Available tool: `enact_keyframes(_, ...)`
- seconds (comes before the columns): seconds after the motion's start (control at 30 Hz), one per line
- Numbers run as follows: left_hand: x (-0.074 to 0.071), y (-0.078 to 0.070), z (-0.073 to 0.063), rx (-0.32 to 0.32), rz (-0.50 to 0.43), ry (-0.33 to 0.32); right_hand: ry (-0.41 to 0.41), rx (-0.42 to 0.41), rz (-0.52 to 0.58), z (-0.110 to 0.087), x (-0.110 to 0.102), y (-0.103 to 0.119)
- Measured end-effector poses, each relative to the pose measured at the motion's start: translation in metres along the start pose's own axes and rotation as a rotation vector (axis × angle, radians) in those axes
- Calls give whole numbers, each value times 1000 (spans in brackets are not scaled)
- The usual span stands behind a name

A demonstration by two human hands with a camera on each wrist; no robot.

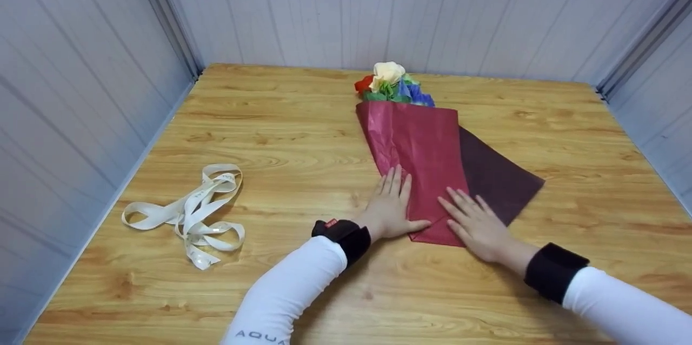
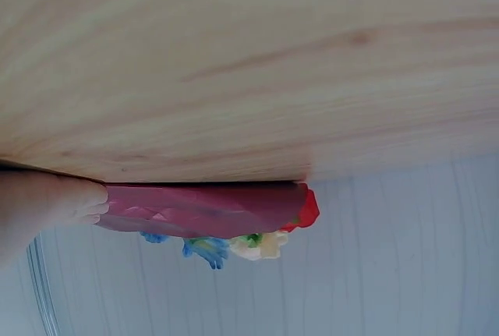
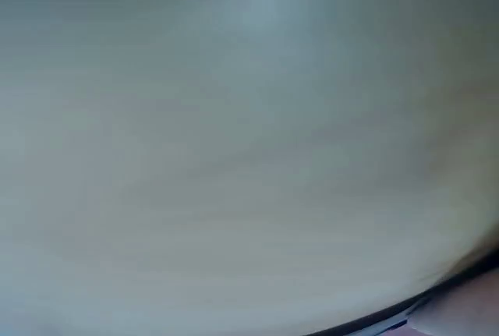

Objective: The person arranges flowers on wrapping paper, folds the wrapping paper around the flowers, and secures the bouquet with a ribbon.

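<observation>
A bouquet of flowers (image 1: 390, 79) in cream, red and blue lies on the table, its lower part covered by dark red wrapping paper (image 1: 427, 156). The paper is folded over on the left, and its dark purple side (image 1: 494, 174) spreads out at the right. My left hand (image 1: 390, 210) rests with straight fingers along the paper's lower left edge, thumb across the bottom. At the lower right edge, my right hand (image 1: 478, 226) lies with fingers spread over the paper. The left wrist view shows the wrapped bouquet (image 2: 203, 210) from the side, low on the tabletop.
A loose heap of white ribbon (image 1: 197, 215) lies on the left of the wooden table (image 1: 281, 134). Pale panelled walls (image 1: 324, 15) rise behind the table and at both sides. The right wrist view is mostly blurred tabletop.
</observation>
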State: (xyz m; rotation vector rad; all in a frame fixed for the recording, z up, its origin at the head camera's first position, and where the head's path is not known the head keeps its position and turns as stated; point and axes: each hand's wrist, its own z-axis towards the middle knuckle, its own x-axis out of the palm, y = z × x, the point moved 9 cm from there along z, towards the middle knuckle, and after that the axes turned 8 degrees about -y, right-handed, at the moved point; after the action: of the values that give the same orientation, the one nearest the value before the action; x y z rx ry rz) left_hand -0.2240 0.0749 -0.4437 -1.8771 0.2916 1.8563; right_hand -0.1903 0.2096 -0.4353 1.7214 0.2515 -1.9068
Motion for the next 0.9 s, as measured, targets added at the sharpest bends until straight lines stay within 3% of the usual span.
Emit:
enact_keyframes(0.17, -1, -3, -3, 13, 16, -11, -20, 132, -55, -10, -14, -47)
enact_keyframes(0.27, -2, -8, -6, 42, 62, -26, -13, 317, -19, -16, -24, -76)
enact_keyframes(0.33, -5, -13, -8, 74, 108, -74, -13, 473, 38, -21, -32, -96)
enact_keyframes(0.43, -14, -21, -12, 138, 162, -202, -17, 681, 134, -27, -40, -116)
enact_keyframes(0.57, -27, -33, -21, 235, 194, -371, -67, 773, 238, -21, -47, -124)
enact_keyframes(0.67, -33, -38, -27, 280, 204, -440, -154, 850, 377, -18, -52, -131)
enact_keyframes(0.77, -36, -42, -32, 314, 235, -458, -287, 998, 533, -25, -56, -143)
enact_keyframes(0.87, -35, -44, -35, 331, 244, -426, -433, 1152, 843, -33, -52, -152)
enact_keyframes(0.9, -35, -44, -36, 329, 230, -406, -446, 1171, 979, -34, -49, -152)
